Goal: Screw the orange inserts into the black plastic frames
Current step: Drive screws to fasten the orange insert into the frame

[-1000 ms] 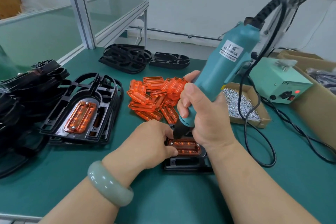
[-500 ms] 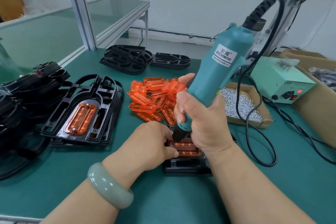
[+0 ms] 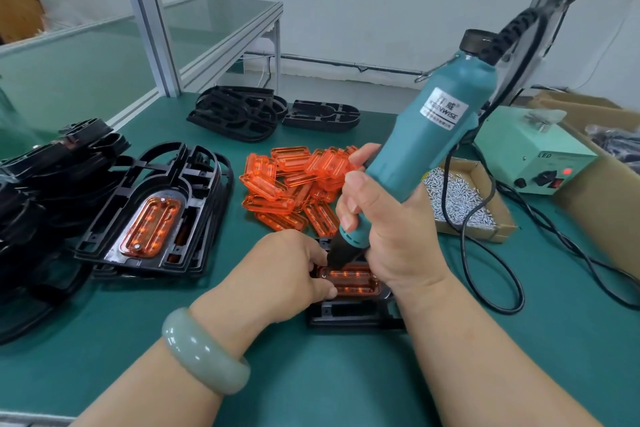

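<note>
The fingers [image 3: 358,191] of the right hand [image 3: 394,232] are wrapping tightly round the lower barrel of the teal plastic electric screwdriver [image 3: 429,146], tilting it so that its black nose is pointing down at the left end of the translucent orange rectangular insert [image 3: 356,279]. The bit tip is hiding behind the hands, so I cannot tell whether it is sitting in a screw. The left hand [image 3: 277,267] is lying just beside that nose, its curled fingers [image 3: 323,291] pinching the insert's left edge and pressing it into the black plastic frame [image 3: 346,317], which is lying flat on the green counter [image 3: 311,381] directly under both hands. The insert is looking light, stiff and rather brittle, with a glossy face that is probably slippery, so it is best taken by its edges, clear of the screw holes. The frame is looking rigid but light enough to skid under the driver's push, so it is likely needing the steadying hand. Beyond the hands a loose pile of orange inserts [image 3: 294,180] is waiting, with an open cardboard box of small silver screws [image 3: 460,199] sitting near on the right. A stack of finished black frames [image 3: 156,211] is resting to the left, the top one carrying its insert.
</note>
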`<action>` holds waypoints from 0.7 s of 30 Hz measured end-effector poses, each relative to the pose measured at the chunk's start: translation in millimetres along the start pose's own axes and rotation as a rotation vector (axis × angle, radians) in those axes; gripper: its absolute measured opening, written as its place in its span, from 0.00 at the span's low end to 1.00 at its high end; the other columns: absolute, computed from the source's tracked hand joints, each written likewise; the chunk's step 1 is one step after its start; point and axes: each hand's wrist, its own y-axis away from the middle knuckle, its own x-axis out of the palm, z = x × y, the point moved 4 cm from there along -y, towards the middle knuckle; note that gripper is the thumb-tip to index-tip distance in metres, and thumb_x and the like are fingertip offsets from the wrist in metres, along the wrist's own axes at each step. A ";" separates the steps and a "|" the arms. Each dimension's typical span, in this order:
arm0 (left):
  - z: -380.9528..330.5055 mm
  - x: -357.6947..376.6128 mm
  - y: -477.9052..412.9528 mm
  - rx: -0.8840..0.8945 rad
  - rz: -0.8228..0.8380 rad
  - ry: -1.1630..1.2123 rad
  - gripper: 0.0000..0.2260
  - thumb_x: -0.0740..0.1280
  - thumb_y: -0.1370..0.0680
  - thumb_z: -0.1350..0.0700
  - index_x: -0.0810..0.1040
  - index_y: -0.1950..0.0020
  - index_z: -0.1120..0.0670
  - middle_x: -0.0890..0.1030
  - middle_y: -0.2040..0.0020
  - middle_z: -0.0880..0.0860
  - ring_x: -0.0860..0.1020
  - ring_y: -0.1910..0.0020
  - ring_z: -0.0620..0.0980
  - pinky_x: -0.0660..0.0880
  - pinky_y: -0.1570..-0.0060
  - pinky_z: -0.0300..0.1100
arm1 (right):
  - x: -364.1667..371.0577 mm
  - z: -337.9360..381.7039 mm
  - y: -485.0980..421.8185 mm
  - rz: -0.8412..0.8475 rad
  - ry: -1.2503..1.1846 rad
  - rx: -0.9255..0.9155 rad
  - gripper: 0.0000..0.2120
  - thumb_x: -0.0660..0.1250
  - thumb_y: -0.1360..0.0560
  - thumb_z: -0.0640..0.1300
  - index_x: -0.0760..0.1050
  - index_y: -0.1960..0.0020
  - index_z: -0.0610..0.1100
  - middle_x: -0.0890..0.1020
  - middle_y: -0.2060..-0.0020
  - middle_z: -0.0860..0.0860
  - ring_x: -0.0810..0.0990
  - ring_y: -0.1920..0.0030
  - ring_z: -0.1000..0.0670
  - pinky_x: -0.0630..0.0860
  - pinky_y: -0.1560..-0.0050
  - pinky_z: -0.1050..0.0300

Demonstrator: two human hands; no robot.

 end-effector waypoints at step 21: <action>3.0 0.0 -2.6 -0.034 0.037 0.030 0.20 0.76 0.33 0.47 0.80 0.42 0.48 0.74 0.61 0.39 0.77 0.53 0.43 0.69 0.55 0.35 | -7.8 0.4 -2.9 -0.111 -0.005 0.007 0.05 0.66 0.28 0.39 0.74 0.53 0.46 0.72 0.74 0.53 0.70 0.76 0.53 0.70 0.71 0.62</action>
